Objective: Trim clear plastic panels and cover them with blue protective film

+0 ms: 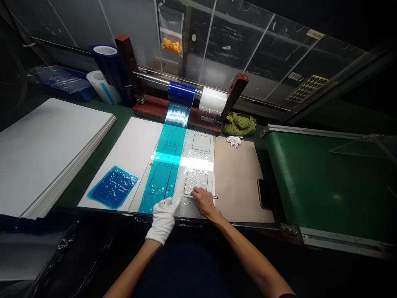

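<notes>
My left hand (163, 219), in a white knit glove, presses on the near end of a blue-green film strip (163, 169), its forefinger stretched towards the clear film. Bare, my right hand (204, 202) is closed around a slim pen-like tool (215, 197) whose brass-coloured end sticks out to the right; the tip is hard to make out. Under it lies a clear, wrinkled film strip (196, 182) over rounded rectangles drawn on a white sheet (136, 140). The blue strip runs up to a blue film roll (181, 92), beside a clear film roll (214, 99).
A stack of white sheets (52, 153) fills the left, with cut blue film pieces (113, 187) nearer. To the right are brown board (237, 178), a phone (264, 194) and a green conveyor belt (331, 186). A red roll stand (151, 108) stands behind.
</notes>
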{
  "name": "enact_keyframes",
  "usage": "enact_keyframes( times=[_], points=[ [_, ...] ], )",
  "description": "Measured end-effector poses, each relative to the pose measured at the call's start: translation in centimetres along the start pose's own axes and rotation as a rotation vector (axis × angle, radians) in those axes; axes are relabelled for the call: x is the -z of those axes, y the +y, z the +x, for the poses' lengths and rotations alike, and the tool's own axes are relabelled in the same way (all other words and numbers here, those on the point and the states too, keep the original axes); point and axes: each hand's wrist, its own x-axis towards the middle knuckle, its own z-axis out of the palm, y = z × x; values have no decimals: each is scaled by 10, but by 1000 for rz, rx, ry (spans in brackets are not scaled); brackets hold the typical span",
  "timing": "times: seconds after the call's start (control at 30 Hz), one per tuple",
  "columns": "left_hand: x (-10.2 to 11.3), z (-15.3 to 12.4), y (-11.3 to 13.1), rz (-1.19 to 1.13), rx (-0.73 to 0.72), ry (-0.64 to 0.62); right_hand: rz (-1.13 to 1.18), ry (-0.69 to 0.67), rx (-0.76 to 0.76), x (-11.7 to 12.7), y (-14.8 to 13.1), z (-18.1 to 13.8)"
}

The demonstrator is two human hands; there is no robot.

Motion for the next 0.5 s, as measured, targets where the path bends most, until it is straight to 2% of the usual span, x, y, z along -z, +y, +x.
enact_keyframes(
  times=[0.13, 0.3, 0.4, 0.5],
  points=[
    [2, -21, 9, 24, -44, 44, -20, -4, -93, 0, 30, -27],
    [-12, -38, 7, -12, -190, 15, -58, -7, -232, 6, 66, -70],
    [-21, -35, 2, -49, -213, 21, -53, 16, -311, 9, 75, -97],
    [-19, -33, 0, -89, -185, 52, 34, 100, -385, 9, 71, -118]
  ],
)
